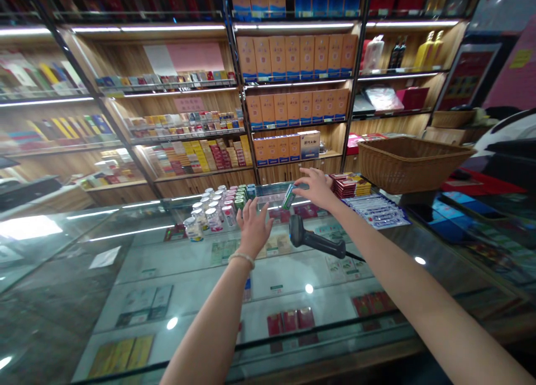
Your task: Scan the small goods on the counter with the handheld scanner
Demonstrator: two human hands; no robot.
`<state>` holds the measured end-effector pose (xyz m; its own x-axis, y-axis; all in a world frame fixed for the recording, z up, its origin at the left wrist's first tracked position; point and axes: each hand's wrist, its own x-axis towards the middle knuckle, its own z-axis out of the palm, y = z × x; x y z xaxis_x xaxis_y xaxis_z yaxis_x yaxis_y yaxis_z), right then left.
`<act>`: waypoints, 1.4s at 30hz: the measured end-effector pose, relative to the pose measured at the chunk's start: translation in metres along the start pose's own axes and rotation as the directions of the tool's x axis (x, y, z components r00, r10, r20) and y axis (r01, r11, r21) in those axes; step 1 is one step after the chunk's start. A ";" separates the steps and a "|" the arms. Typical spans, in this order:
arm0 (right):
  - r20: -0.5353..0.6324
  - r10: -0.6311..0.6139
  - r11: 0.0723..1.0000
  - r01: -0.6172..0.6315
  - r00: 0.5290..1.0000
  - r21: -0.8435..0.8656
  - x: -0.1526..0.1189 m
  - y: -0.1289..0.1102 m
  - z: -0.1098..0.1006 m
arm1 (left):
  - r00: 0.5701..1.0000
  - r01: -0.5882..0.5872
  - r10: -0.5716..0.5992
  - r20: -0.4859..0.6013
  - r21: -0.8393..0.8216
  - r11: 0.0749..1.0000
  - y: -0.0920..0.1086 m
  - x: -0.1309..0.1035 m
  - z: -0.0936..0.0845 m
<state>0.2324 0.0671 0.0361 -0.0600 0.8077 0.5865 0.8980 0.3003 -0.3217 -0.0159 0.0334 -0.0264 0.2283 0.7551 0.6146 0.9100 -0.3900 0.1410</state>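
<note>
My right hand [316,188] reaches over the glass counter and pinches a small, flat green-and-white pack [288,196], tilted at its fingertips. Empty and with its fingers spread, my left hand [254,226] is just in front of rows of small round containers [213,217] with pale lids, some with green or pink labels. Whether its fingertips touch the nearest ones I cannot tell. Between my forearms a black handheld barcode scanner [316,241] lies on the glass, its cable passing under my right arm.
Stacked red and yellow packets [352,185] and blue-white sachets [377,210] lie beyond my right forearm. A wicker basket [412,164] stands at the right of the glass counter [159,251], which has boxed goods inside. Shelves of orange boxes [299,58] line the wall.
</note>
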 end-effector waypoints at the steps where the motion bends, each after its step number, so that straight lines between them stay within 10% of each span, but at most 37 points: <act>1: -0.009 0.014 0.999 -0.014 1.000 0.030 -0.001 0.000 0.002 | 1.000 0.001 -0.002 -0.014 -0.012 1.000 0.000 0.000 -0.001; 18: 0.030 0.058 0.959 -0.064 0.998 0.277 -0.019 -0.016 0.008 | 0.989 -0.041 0.026 -0.143 -0.104 0.994 0.005 -0.001 -0.005; 42: 0.045 -0.192 0.978 0.195 0.980 -0.070 -0.033 -0.011 0.012 | 0.976 0.030 -0.062 -0.207 -0.153 0.988 0.004 0.000 -0.013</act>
<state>0.2190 0.0435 0.0113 -0.2508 0.7571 0.6032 0.8975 0.4154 -0.1483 -0.0165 0.0251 -0.0162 0.0952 0.6519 0.7523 0.8529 -0.4431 0.2760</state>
